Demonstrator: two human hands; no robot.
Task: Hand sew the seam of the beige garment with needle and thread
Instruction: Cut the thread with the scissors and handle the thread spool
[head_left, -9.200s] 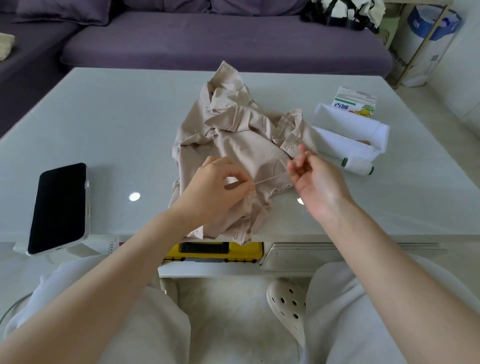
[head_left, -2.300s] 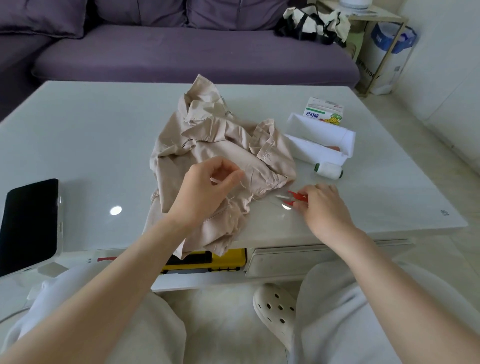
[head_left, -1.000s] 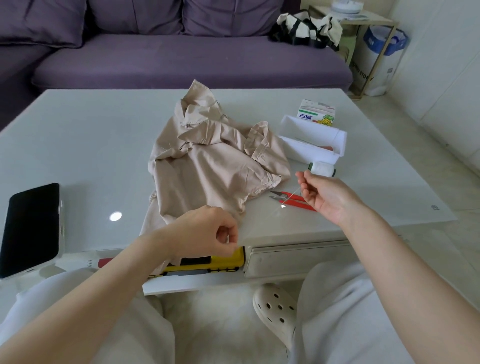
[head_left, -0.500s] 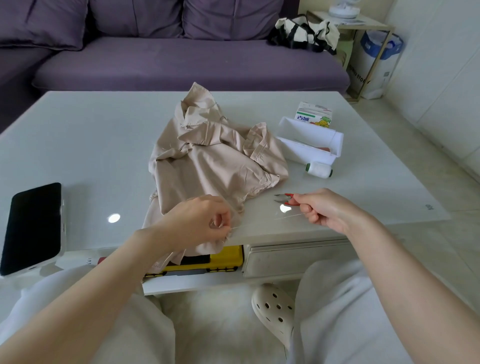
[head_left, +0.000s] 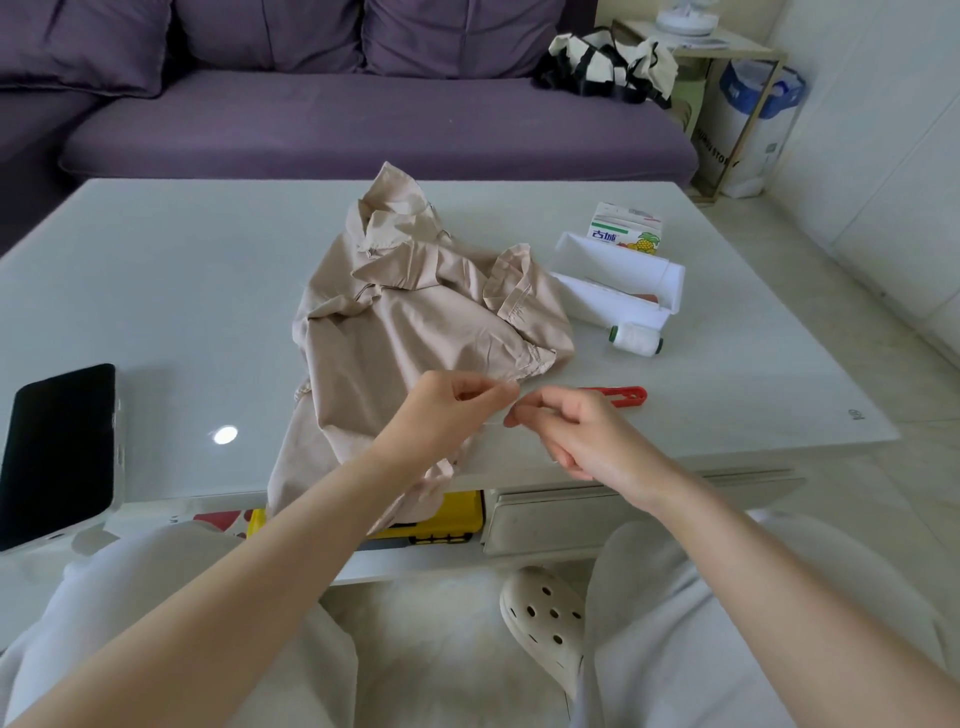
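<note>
Beige garment (head_left: 415, 332): crumpled in the middle of the white worktop (head_left: 182, 291), with its near edge hanging over the front lip toward the seated person's lap. Left hand (head_left: 457, 410): raised just above the garment's near right corner, fingers curled, thumb and forefinger pinched together. Right hand (head_left: 576, 436): just beside the left, fingertips almost meeting it, also curled in a pinch. Thread (head_left: 493, 423): a faint pale strand showing in the short gap between the two hands, and both appear to be gripping it; the needle is too fine to make out. Red snips (head_left: 623, 396): lying flat on the worktop just beyond the right hand, partly hidden by it. White spool (head_left: 636, 339): on its side, right of the garment, in front of an open white box (head_left: 618, 283). Small carton (head_left: 626, 228) with a pineapple print: standing behind the box. Dark phone (head_left: 57, 452): propped at the worktop's near left corner, well apart from the garment. Yellow case (head_left: 447, 519): on the shelf under the worktop, partly covered by the hanging cloth. Purple sofa (head_left: 363, 119): along the far side, with a black-and-white bag (head_left: 608, 62) at its right end. White perforated clog (head_left: 545, 618): between the person's knees.
</note>
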